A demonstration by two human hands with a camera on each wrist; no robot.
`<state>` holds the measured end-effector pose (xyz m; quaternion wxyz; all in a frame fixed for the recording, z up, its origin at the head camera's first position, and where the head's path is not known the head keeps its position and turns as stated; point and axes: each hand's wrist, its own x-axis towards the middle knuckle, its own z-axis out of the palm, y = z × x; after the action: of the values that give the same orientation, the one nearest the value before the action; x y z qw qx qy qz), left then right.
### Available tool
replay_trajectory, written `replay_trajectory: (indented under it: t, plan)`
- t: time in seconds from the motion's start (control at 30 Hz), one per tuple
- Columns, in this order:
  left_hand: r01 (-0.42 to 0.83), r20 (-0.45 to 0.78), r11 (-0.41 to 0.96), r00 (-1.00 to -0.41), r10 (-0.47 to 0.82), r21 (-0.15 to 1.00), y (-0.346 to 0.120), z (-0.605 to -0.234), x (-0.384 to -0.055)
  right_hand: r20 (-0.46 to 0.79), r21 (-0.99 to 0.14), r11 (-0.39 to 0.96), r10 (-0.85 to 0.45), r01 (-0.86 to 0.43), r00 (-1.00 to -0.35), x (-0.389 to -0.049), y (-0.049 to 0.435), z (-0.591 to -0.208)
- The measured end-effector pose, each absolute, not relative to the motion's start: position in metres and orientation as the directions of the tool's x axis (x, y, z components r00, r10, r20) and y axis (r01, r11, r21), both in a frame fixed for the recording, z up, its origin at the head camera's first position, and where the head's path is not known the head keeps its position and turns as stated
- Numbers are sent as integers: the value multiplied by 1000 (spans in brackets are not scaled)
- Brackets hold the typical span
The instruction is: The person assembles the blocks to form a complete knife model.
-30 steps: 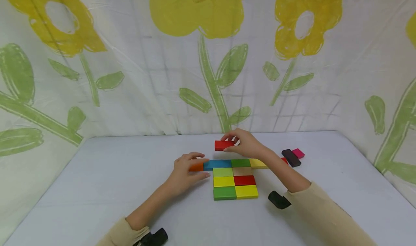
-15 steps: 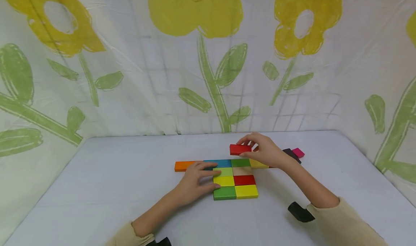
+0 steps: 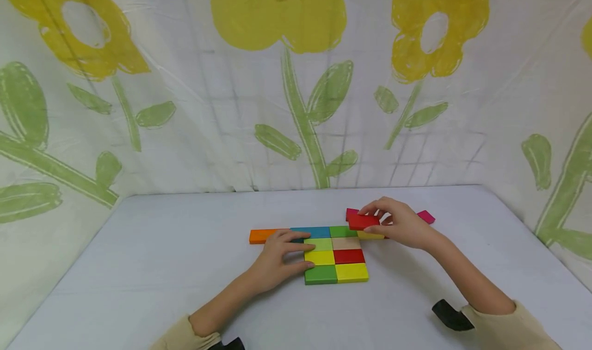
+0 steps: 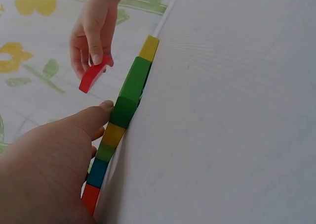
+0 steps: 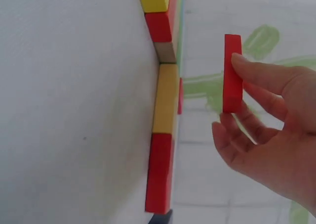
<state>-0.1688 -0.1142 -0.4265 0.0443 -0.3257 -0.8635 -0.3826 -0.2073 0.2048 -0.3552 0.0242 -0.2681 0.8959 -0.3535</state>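
A red block (image 3: pixel 364 222) is pinched between the thumb and fingers of my right hand (image 3: pixel 401 225), raised above the table near the back row. In the right wrist view the same red block (image 5: pixel 232 74) stands clear of the blocks below. My left hand (image 3: pixel 273 268) lies at the left side of the flat block layout, fingers spread and touching the light green block (image 3: pixel 319 243), yellow block (image 3: pixel 322 258) and green block (image 3: pixel 320 274). Behind its fingertips run an orange block (image 3: pixel 262 235) and a blue block (image 3: pixel 319 232). The back row continues with a green block (image 3: pixel 342 231) and a yellow block (image 3: pixel 371 235).
A pink block (image 3: pixel 351 214) lies behind the back row, partly covered by the held block. Another pink block (image 3: pixel 426 216) lies at the right. A red block (image 5: pixel 159 172) ends the row in the right wrist view. The white table (image 3: pixel 152 247) meets a flower-painted curtain.
My right hand has carried the red block rightward and slightly nearer, uncovering the pink block behind. My left hand slid right from the orange and blue blocks onto the layout's left edge, then stayed.
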Motion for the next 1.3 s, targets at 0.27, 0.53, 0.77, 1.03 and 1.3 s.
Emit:
replay_trajectory:
  t: [0.27, 0.53, 0.77, 1.03, 1.3]
  plan:
    - [588, 327, 480, -787, 523, 651, -114, -425, -167, 124, -622, 643, -483, -447, -867, -202, 220, -366]
    - [589, 329, 479, -787, 521, 651, -114, -425, -167, 107, -629, 647, -477, -431, -872, -200, 227, -370]
    - [594, 336, 477, -785, 520, 648, -114, -425, -167, 93, -629, 649, -484, -429, -870, -199, 230, -373]
    - [595, 338, 480, -785, 520, 644, -114, -426, -167, 90, -632, 634, -512, -447, -854, -200, 228, -377]
    - [597, 342, 470, -782, 520, 651, -114, -426, -167, 85, -625, 635, -522, -453, -849, -199, 226, -378]
